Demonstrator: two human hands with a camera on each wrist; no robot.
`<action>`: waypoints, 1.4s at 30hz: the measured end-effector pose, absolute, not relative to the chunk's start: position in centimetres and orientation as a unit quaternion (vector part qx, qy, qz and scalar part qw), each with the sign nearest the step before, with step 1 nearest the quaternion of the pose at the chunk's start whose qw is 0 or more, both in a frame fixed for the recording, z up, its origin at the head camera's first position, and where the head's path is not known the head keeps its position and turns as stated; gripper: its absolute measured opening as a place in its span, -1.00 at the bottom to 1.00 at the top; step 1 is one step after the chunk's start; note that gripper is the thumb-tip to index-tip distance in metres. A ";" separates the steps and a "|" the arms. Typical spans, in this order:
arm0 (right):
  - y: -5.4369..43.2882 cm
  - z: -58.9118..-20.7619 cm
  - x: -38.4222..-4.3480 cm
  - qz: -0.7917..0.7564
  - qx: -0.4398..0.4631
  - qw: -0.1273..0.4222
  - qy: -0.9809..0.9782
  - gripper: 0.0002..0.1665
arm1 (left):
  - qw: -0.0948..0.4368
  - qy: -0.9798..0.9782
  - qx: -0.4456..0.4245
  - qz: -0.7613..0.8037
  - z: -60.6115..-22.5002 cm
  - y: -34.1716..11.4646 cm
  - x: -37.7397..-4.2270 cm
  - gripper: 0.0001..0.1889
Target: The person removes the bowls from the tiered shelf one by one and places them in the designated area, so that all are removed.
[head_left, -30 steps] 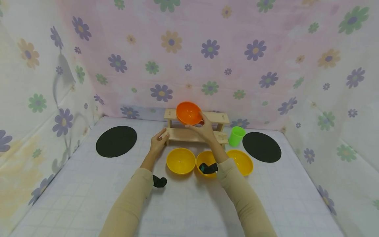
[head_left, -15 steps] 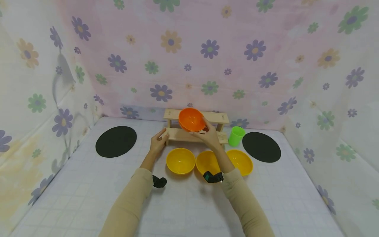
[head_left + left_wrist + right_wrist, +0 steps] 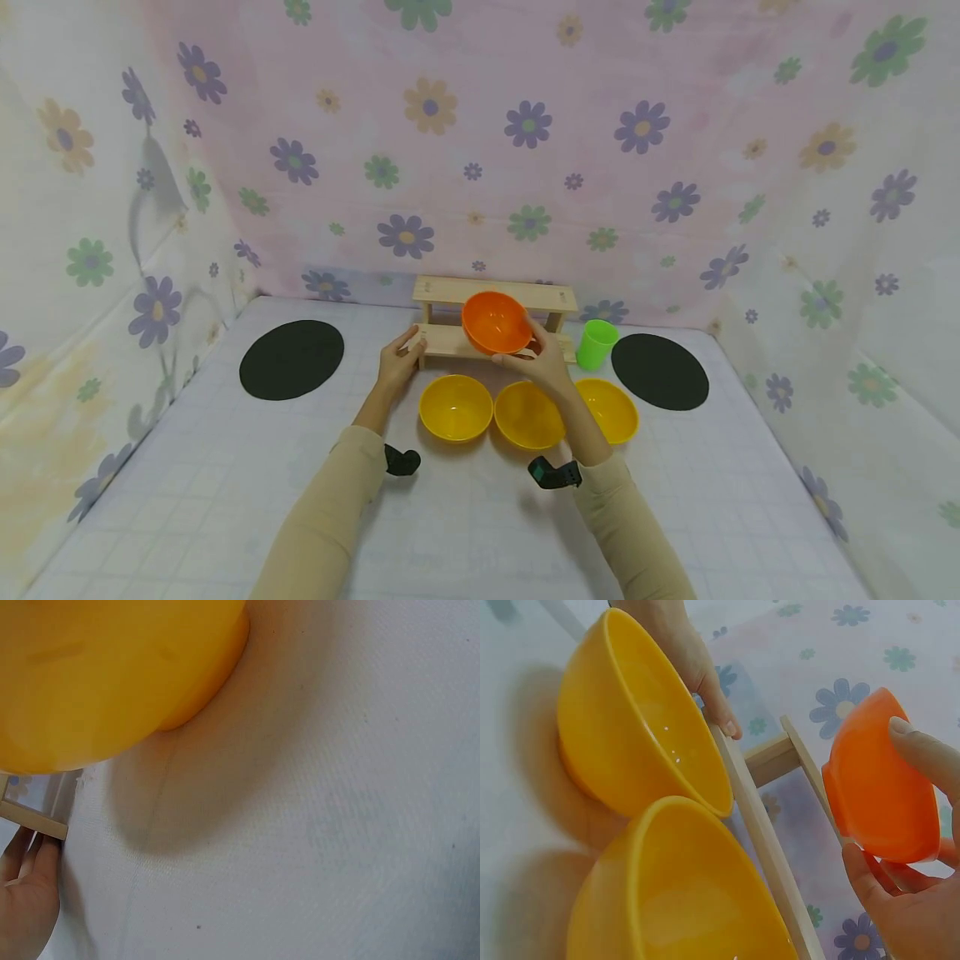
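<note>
My right hand (image 3: 543, 362) pinches an orange bowl (image 3: 495, 322) at its right side. The bowl hangs tilted in front of a two-step wooden shelf (image 3: 450, 341), overlapping both steps in the head view. In the right wrist view, the thumb lies near the rim of the orange bowl (image 3: 881, 787) and the fingers are by its base. My left hand (image 3: 397, 362) grips the left end of the shelf's lower step; its fingers reach behind the wood in the left wrist view. Closest to the hands stand a left yellow bowl (image 3: 456, 408) and a middle yellow bowl (image 3: 528, 417).
A third yellow bowl (image 3: 611, 412) stands to the right, partly behind my right forearm. Beside the shelf's right end is a green cup (image 3: 597, 345). Flat black discs lie on the table: a left disc (image 3: 292, 360) and a right disc (image 3: 660, 372). A flowered cloth (image 3: 480, 133) hangs behind.
My right hand has brought the orange bowl down and to the right, from the upper step toward the lower one. The left hand stays at the shelf's end.
</note>
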State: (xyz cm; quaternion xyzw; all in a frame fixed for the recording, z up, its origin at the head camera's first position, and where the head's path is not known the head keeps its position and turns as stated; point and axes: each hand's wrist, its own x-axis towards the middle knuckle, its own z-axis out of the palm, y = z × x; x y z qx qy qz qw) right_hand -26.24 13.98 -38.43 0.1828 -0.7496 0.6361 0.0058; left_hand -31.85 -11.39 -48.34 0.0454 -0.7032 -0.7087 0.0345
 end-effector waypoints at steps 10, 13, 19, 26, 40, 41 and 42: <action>15.8 -40.8 -25.9 0.629 0.164 -0.005 -0.760 -0.01 | 0.020 -0.693 0.045 -0.719 -48.2 -11.5 -31.8 -0.46; 16.5 -41.5 -25.7 0.621 0.154 -0.007 -0.769 0.00 | 0.019 -0.695 0.042 -0.717 -48.2 -11.6 -31.8 -0.46; 17.8 -42.2 -24.8 0.616 0.157 -0.005 -0.772 -0.02 | 0.026 -0.708 0.041 -0.705 -48.3 -11.5 -31.8 -0.47; 19.9 -42.8 -23.6 0.614 0.148 -0.021 -0.775 -0.01 | 0.027 -0.708 0.041 -0.705 -48.3 -11.5 -31.7 -0.47; 24.7 -43.0 -20.4 0.555 0.109 0.004 -0.825 0.00 | 0.029 -0.699 0.046 -0.713 -48.5 -11.4 -31.9 -0.48; 25.1 -43.1 -20.1 0.553 0.109 0.010 -0.826 0.00 | 0.030 -0.695 0.046 -0.716 -48.5 -11.4 -31.9 -0.48; 25.4 -43.1 -19.9 0.554 0.108 0.015 -0.826 0.00 | 0.030 -0.691 0.045 -0.721 -48.4 -11.4 -31.9 -0.48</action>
